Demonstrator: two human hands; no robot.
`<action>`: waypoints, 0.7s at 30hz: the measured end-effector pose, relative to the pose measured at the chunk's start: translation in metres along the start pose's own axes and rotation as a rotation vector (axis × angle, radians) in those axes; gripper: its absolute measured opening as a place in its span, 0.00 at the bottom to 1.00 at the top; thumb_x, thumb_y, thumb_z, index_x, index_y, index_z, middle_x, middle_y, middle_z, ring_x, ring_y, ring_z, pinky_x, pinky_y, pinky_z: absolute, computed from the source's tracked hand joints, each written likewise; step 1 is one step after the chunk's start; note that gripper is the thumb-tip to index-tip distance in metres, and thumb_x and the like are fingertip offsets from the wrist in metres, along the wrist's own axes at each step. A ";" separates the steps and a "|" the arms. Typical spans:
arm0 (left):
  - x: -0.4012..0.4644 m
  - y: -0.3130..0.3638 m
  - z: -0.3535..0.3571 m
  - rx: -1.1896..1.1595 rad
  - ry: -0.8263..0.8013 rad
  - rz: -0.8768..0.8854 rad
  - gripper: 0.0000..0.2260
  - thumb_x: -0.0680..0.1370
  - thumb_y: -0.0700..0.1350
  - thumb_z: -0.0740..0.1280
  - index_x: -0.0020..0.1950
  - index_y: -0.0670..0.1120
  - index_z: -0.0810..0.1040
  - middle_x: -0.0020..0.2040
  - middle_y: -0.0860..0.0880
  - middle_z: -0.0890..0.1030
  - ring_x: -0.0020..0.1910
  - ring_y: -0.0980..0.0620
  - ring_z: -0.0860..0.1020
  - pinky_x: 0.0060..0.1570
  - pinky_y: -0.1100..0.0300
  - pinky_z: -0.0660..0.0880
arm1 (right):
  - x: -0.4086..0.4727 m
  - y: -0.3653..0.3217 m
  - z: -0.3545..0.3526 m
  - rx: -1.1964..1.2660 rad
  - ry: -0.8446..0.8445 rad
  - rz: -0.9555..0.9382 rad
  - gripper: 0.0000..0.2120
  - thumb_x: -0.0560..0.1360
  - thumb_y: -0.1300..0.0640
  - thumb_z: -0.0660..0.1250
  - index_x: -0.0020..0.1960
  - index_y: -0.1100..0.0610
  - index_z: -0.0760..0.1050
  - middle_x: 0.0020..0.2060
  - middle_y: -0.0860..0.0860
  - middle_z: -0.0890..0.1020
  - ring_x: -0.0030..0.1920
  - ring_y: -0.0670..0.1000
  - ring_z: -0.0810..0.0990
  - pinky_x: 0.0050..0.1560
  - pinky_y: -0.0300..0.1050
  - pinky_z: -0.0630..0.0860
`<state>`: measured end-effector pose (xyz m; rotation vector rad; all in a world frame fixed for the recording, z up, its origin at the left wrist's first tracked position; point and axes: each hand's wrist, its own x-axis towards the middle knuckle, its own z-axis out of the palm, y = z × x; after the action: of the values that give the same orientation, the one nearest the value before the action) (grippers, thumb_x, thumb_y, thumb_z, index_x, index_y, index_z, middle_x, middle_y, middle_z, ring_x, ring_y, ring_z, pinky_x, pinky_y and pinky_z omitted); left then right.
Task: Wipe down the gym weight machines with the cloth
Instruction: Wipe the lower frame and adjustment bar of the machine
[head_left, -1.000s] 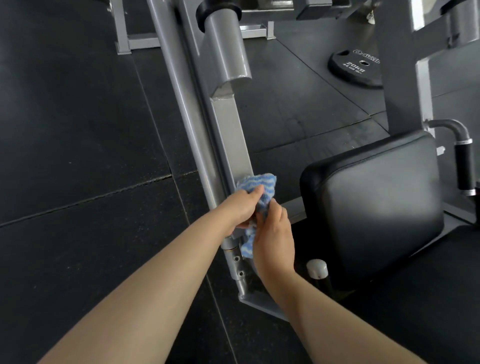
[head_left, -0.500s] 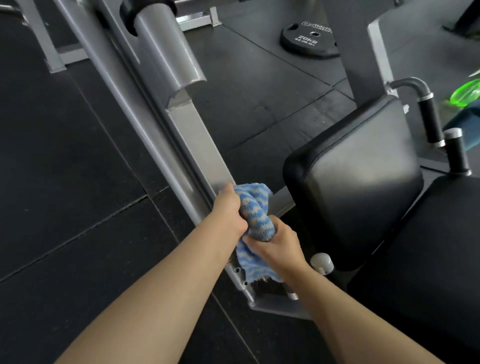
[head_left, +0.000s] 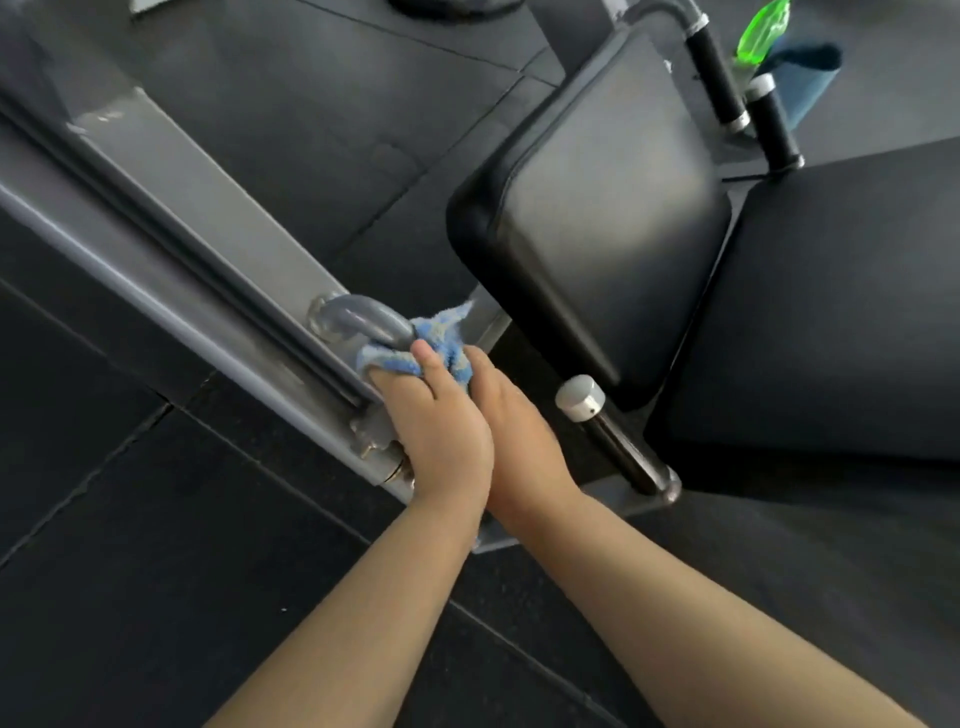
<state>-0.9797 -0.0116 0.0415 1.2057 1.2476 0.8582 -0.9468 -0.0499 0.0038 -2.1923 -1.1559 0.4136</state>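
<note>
Both hands are down low on the machine, side by side and touching. The left hand grips the blue cloth, thumb on top, fingers curled under the bunched fabric. The right hand is tucked in just beside it, its fingers reaching into the same bundle and pinching it from the right. The cloth sits bunched against the grey steel beam, right up against a rounded grey bracket near the beam's lower end, with a small corner of fabric poking up toward the black seat pad. Just right of the hands stands a short black post with a silver cap, apart from the right hand. Beyond the pad, two black-gripped handles rise, and behind them a green bottle and a dark blue cloth lie on the floor, which is dark rubber matting.
</note>
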 end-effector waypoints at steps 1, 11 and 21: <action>-0.003 -0.004 -0.001 0.034 -0.038 0.029 0.16 0.83 0.46 0.51 0.68 0.41 0.64 0.58 0.51 0.72 0.57 0.58 0.72 0.49 0.79 0.69 | -0.007 0.003 -0.001 -0.014 -0.026 -0.011 0.33 0.76 0.47 0.65 0.75 0.51 0.53 0.63 0.50 0.73 0.58 0.50 0.75 0.55 0.51 0.76; -0.049 -0.066 -0.033 0.036 -0.412 -0.138 0.10 0.81 0.42 0.55 0.57 0.46 0.74 0.49 0.49 0.80 0.53 0.53 0.79 0.46 0.69 0.74 | -0.069 0.038 0.020 0.013 0.317 -0.090 0.11 0.67 0.65 0.64 0.49 0.61 0.77 0.44 0.56 0.79 0.42 0.54 0.80 0.39 0.48 0.80; -0.001 -0.040 -0.021 0.029 -0.433 0.056 0.04 0.81 0.48 0.54 0.52 0.55 0.66 0.48 0.60 0.73 0.46 0.71 0.74 0.48 0.77 0.70 | -0.026 0.035 0.003 -0.075 -0.054 0.255 0.23 0.73 0.48 0.68 0.65 0.54 0.67 0.56 0.52 0.78 0.57 0.54 0.77 0.53 0.46 0.74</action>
<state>-1.0053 -0.0162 0.0050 1.3678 0.8798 0.5783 -0.9415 -0.0852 -0.0210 -2.4172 -0.9350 0.5468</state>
